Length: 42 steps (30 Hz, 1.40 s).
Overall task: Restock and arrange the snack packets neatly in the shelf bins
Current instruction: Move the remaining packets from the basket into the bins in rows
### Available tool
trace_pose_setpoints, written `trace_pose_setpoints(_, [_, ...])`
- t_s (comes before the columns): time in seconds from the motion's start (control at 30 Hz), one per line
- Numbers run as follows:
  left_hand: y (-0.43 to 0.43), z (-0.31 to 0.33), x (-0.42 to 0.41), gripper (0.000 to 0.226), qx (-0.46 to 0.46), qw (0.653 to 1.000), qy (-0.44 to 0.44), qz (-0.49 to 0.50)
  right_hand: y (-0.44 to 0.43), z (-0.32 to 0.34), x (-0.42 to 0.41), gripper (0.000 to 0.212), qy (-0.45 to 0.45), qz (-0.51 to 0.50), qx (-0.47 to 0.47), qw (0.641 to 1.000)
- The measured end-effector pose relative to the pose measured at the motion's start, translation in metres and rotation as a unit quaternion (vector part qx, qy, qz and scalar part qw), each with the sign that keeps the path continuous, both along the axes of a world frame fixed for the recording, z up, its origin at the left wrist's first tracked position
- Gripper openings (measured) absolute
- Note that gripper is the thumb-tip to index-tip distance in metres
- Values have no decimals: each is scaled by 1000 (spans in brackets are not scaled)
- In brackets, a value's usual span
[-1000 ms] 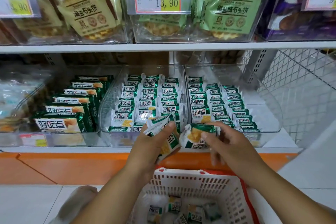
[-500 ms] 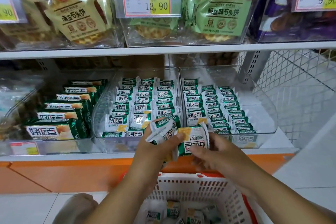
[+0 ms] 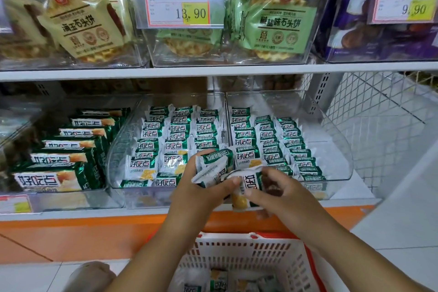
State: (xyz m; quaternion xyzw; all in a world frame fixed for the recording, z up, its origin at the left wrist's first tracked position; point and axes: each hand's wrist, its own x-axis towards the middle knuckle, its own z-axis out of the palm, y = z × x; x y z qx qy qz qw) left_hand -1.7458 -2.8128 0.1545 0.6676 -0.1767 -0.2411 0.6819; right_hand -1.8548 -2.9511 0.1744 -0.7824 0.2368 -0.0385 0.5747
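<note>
My left hand (image 3: 201, 193) grips a small stack of green-and-white snack packets (image 3: 213, 166) just in front of the lower shelf. My right hand (image 3: 282, 192) pinches one more packet (image 3: 248, 187) held against that stack. Behind the hands stand two clear bins: the middle bin (image 3: 118, 156) holds three rows of the same packets, and the right bin (image 3: 341, 156) holds three rows with bare floor along its right side. Below my arms a white basket (image 3: 248, 253) with an orange rim holds several loose packets (image 3: 219, 280).
A left bin holds larger green packs (image 3: 59, 168) of the same brand. The upper shelf (image 3: 213, 70) carries clear bins of waffle-biscuit bags with price tags (image 3: 180, 6). A wire mesh panel (image 3: 379, 125) closes the right side. An orange plinth (image 3: 94, 232) runs under the shelf.
My right hand has brought its packet leftward against the stack in my left hand, and the packet now stands more upright. Both hands sit slightly closer to the bins.
</note>
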Motion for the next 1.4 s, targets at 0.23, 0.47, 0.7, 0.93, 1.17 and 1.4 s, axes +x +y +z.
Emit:
trace_pose_setpoints(0.23, [-23,14,39,48,-12,998,13,62,-95,3,47,21,-124,-199,-65,970])
trace_pose_setpoints(0.47, [-24,13,63,47,-32,994,55,92,-181,-19,138,30,-86,-167,-313,931])
trace_pose_setpoints(0.7, [-26,11,72,38,-18,994,48,98,-213,-53,195,26,-19,-105,-356,928])
trace_pose_setpoints(0.93, [-30,15,69,29,-45,988,91,117,-208,-64,206,31,-40,-130,-289,947])
trace_pose_setpoints(1.17, [-26,12,66,92,-45,980,160,108,-189,-48,180,46,-104,-191,-352,910])
trace_pose_setpoints(1.4, [-25,22,52,79,-95,971,217,35,-56,18,86,33,-72,56,-58,994])
